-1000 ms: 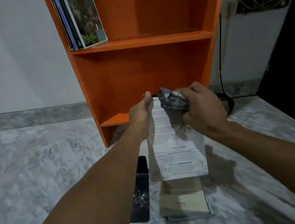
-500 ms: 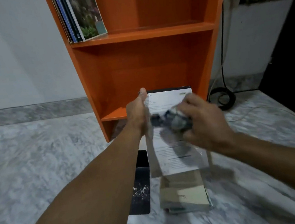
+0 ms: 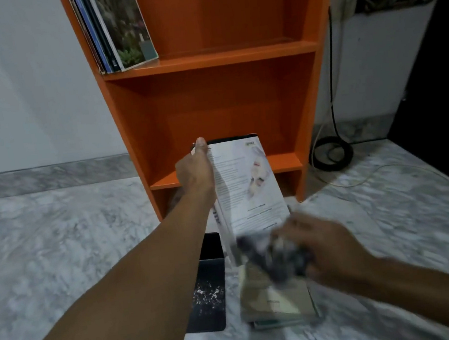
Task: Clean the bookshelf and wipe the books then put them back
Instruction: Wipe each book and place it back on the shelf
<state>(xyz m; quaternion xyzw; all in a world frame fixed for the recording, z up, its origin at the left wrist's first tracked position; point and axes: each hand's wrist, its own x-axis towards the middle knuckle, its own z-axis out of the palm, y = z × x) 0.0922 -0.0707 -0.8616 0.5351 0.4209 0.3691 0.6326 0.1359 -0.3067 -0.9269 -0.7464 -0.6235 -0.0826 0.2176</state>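
My left hand (image 3: 194, 169) grips a white book (image 3: 244, 184) by its left edge and holds it up, tilted, in front of the orange bookshelf (image 3: 205, 60). Its printed back cover faces me. My right hand (image 3: 327, 244), blurred by motion, grips a crumpled dark cloth (image 3: 272, 256) against the book's lower edge. Beneath them a beige book (image 3: 274, 298) tops a small stack on the marble floor, and a black book (image 3: 207, 289) lies just left of it. Several thin books (image 3: 115, 28) lean at the left of the upper shelf.
The lower shelf (image 3: 283, 160) behind the held book holds nothing I can see. A coiled black cable (image 3: 330, 153) lies on the floor right of the bookshelf, with a pale cord (image 3: 372, 172) trailing from it. A dark surface (image 3: 438, 89) fills the far right.
My right hand has swept the cloth down the book's cover from its top edge to its bottom edge. My left hand has kept its hold on the book.
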